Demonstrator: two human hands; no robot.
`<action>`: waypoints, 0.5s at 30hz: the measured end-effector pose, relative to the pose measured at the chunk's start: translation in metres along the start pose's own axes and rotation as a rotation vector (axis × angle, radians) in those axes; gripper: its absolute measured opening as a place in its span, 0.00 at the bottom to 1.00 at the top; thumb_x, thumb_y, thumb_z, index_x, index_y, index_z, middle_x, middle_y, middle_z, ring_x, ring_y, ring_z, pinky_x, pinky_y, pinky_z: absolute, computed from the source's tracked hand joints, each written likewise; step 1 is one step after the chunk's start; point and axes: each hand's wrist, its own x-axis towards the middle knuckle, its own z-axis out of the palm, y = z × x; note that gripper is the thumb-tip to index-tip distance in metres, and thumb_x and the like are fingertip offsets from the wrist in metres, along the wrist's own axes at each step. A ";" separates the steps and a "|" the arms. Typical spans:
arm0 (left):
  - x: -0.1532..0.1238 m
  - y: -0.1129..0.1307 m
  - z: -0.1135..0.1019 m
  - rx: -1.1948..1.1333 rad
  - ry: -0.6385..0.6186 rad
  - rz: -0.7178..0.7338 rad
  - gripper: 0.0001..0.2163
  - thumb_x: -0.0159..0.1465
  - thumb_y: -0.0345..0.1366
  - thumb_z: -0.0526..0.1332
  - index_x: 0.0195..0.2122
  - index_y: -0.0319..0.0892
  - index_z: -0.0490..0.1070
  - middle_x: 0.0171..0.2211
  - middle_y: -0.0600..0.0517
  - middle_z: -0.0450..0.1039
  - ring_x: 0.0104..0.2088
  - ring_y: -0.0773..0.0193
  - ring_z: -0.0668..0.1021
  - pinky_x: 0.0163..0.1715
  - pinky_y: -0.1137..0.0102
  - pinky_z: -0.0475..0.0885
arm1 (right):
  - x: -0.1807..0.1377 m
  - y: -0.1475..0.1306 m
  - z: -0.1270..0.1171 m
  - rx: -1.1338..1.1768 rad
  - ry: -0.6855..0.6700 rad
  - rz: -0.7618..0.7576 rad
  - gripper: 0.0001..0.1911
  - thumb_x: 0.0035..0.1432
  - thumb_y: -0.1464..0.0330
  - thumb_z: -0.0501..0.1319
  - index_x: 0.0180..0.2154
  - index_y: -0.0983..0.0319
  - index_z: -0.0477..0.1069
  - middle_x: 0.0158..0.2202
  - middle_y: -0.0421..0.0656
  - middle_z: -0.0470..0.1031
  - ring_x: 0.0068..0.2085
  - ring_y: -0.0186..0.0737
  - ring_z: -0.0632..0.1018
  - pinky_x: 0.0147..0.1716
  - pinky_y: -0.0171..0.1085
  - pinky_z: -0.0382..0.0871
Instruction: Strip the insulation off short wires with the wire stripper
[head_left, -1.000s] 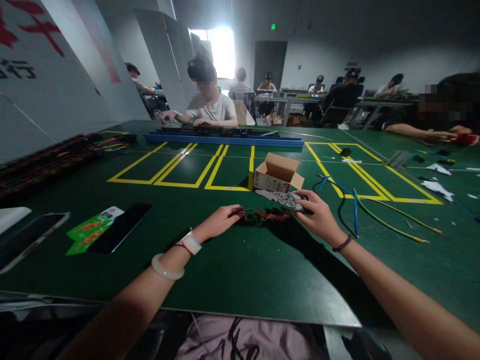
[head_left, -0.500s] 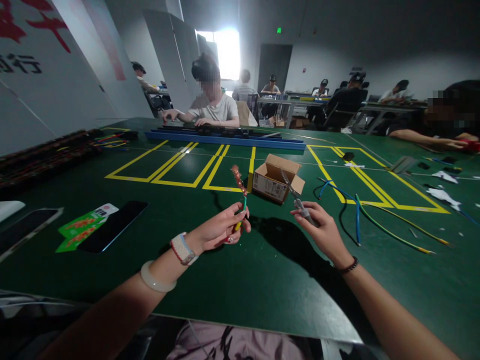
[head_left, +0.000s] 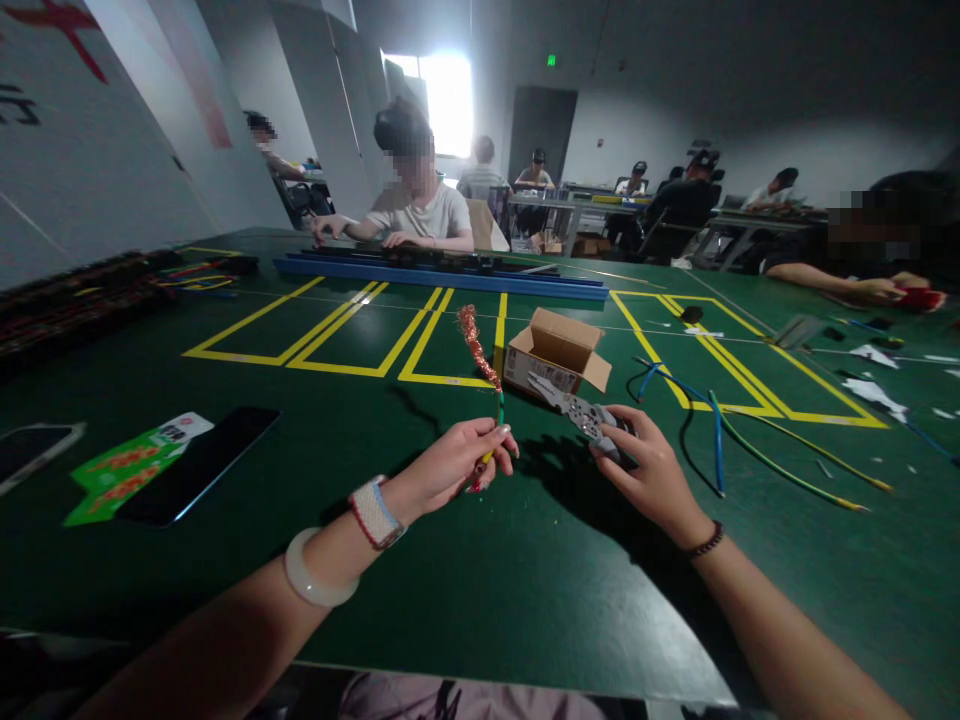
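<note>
Between the thumb and fingers of my left hand [head_left: 469, 455] is a green-and-yellow wire [head_left: 501, 405]. Its long bared end of frayed copper strands [head_left: 476, 345] points up and away from me. My right hand [head_left: 649, 465] is closed around the grey handles of a pair of wire strippers [head_left: 574, 405]. The metal jaws of the strippers point left toward the copper and lie in front of an open cardboard box [head_left: 555, 350]. The jaws and the wire are apart. Part of the handles is hidden by my fingers.
Blue and green-yellow wires [head_left: 716, 430] lie to the right, with white scraps [head_left: 881, 398] beyond. A black phone [head_left: 202, 470] and green packet [head_left: 112, 470] are at left. A blue trunking [head_left: 442, 280] crosses the table before a seated person [head_left: 420, 205]. Another person works at far right.
My right hand has turned the wire strippers, so the flat, holed side shows and the jaws point more to the left. My left hand and the wire have shifted slightly right in view.
</note>
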 end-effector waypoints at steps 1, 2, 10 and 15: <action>-0.001 -0.002 0.000 0.021 0.004 -0.002 0.11 0.67 0.42 0.57 0.36 0.37 0.68 0.26 0.54 0.72 0.17 0.78 0.65 0.15 0.80 0.56 | 0.000 0.000 0.000 -0.028 -0.016 -0.018 0.13 0.58 0.65 0.58 0.45 0.57 0.73 0.53 0.50 0.67 0.51 0.50 0.71 0.49 0.50 0.69; -0.002 -0.003 -0.001 0.042 0.005 -0.007 0.12 0.67 0.42 0.56 0.37 0.36 0.68 0.27 0.53 0.72 0.16 0.78 0.65 0.15 0.80 0.56 | 0.000 0.000 0.001 -0.052 -0.035 -0.039 0.13 0.58 0.66 0.58 0.45 0.57 0.73 0.53 0.50 0.67 0.52 0.50 0.71 0.49 0.51 0.69; -0.009 -0.007 0.002 0.077 0.021 -0.042 0.12 0.67 0.41 0.57 0.37 0.36 0.69 0.26 0.53 0.73 0.16 0.78 0.66 0.14 0.80 0.57 | 0.000 -0.006 0.004 -0.169 -0.117 -0.136 0.17 0.55 0.67 0.60 0.48 0.58 0.71 0.55 0.52 0.65 0.53 0.53 0.69 0.49 0.53 0.67; -0.010 -0.010 0.003 0.078 -0.004 -0.069 0.12 0.67 0.42 0.57 0.38 0.36 0.69 0.27 0.53 0.73 0.16 0.77 0.67 0.14 0.80 0.57 | 0.001 -0.010 0.001 -0.205 -0.132 -0.153 0.18 0.53 0.68 0.61 0.47 0.59 0.72 0.55 0.53 0.66 0.53 0.54 0.69 0.49 0.54 0.67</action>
